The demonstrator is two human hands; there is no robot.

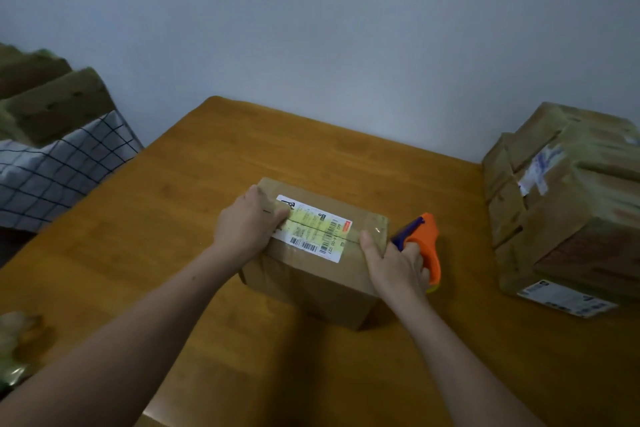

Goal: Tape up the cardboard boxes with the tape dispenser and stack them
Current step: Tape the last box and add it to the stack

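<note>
Nearest you, your two forearms reach out over the wooden table [194,184]. Your left hand [247,224] holds the left end of the cardboard box [311,281], fingers bent down onto its top and overlapping the edge of the white shipping label [315,229]. Your right hand [394,262] is clenched around the orange and blue tape dispenser [427,239], held against the box's right end, with your thumb resting on the top by the glossy tape there. The box sits on the table near its middle, flaps closed. Further right, well apart from it, a stack of cardboard boxes [568,204] stands at the table's edge. Off the table to the far left lie a checked cloth [59,170] and more brown cartons [52,104], blurred, against the pale wall [346,28].
</note>
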